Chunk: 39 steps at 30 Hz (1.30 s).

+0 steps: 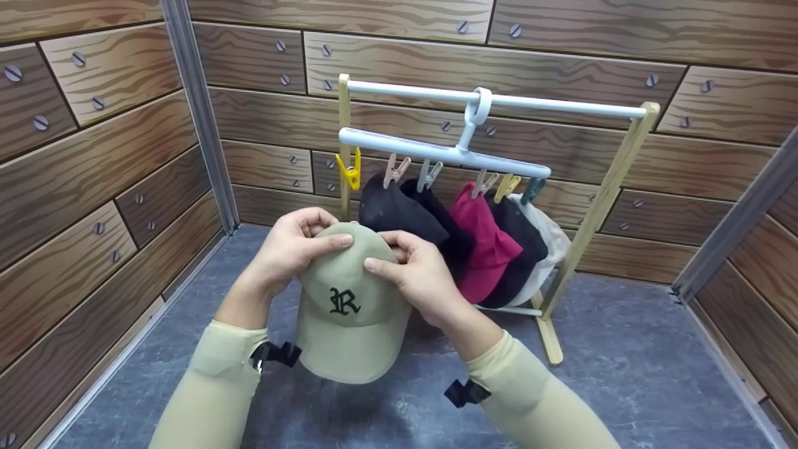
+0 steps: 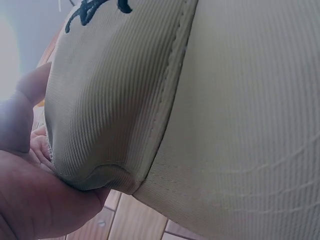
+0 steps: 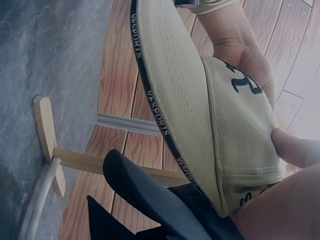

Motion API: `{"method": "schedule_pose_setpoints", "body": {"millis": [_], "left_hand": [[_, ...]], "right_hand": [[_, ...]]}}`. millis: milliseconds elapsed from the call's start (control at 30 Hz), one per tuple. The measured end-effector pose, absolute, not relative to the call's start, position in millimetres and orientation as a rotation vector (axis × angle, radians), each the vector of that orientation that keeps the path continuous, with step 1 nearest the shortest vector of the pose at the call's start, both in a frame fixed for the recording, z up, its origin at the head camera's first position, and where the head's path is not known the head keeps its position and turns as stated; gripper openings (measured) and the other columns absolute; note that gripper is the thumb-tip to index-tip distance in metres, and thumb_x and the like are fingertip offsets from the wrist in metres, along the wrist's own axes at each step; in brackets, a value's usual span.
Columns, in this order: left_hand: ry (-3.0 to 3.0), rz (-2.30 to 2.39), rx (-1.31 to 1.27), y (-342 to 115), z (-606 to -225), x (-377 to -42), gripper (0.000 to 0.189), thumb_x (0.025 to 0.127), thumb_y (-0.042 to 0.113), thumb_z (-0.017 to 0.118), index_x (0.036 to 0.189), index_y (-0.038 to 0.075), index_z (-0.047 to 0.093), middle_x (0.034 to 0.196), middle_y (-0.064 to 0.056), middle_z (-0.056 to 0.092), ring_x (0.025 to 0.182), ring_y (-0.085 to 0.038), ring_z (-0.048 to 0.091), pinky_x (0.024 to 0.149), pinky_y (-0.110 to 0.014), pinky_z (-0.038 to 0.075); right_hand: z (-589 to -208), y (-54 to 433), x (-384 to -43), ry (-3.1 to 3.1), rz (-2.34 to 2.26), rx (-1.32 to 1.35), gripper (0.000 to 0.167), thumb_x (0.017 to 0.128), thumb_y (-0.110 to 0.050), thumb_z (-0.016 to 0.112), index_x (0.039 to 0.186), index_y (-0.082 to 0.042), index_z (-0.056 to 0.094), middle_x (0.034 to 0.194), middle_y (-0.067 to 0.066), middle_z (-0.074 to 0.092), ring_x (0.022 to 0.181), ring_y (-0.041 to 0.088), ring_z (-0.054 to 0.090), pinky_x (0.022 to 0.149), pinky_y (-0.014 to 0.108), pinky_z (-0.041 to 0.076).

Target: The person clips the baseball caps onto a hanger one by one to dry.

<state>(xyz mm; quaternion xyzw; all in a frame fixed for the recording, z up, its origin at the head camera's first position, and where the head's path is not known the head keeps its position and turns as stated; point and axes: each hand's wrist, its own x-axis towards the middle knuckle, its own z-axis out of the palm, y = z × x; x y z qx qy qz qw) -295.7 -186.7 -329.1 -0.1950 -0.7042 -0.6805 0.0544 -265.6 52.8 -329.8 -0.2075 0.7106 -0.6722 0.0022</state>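
A light khaki baseball cap (image 1: 349, 312) with a black letter R on its front hangs brim down between both hands. My left hand (image 1: 290, 246) grips its crown on the left, thumb across the front. On the right side of the crown, my right hand (image 1: 421, 274) pinches it with the thumb in front and the fingers behind. The cap's brim (image 3: 170, 95) shows a black edge with white lettering in the right wrist view. Ribbed cloth of the cap (image 2: 115, 90) fills most of the left wrist view.
Behind the hands, a wooden rack (image 1: 576, 224) carries a pale blue hanger (image 1: 430, 149). Clothespins on it hold dark caps (image 1: 399, 209), a magenta cap (image 1: 477, 249) and a white cap (image 1: 542, 224). A yellow clothespin (image 1: 351, 171) at the hanger's left end holds nothing. Wood-patterned walls enclose the grey surface.
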Motion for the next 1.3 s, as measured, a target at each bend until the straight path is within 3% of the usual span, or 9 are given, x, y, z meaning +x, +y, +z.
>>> {"method": "schedule_pose_setpoints", "body": {"millis": [333, 1300], "left_hand": [[-2.103, -2.109, -0.573, -190.9, -320.1, -303.2, 0.017, 0.093, 0.01, 0.09, 0.103, 0.005, 0.077, 0.08, -0.005, 0.077, 0.064, -0.013, 0.071, 0.058, -0.026, 0.058], [-1.969, -2.181, -0.598, -202.9, -302.6, -324.2, 0.01, 0.096, 0.003, 0.085, 0.1, 0.008, 0.078, 0.081, -0.004, 0.077, 0.068, -0.013, 0.071, 0.061, -0.025, 0.06]], "right_hand": [[-315.2, 46.4, -268.8, 2.289, -2.083, -0.652, 0.037, 0.096, -0.005, 0.085, 0.13, 0.002, 0.074, 0.102, 0.015, 0.083, 0.089, 0.019, 0.079, 0.079, 0.032, 0.063], [-280.9, 33.0, -285.1, 2.36, -1.986, -0.684, 0.034, 0.102, -0.007, 0.08, 0.133, 0.003, 0.071, 0.106, 0.016, 0.083, 0.091, 0.021, 0.078, 0.079, 0.033, 0.063]]}}
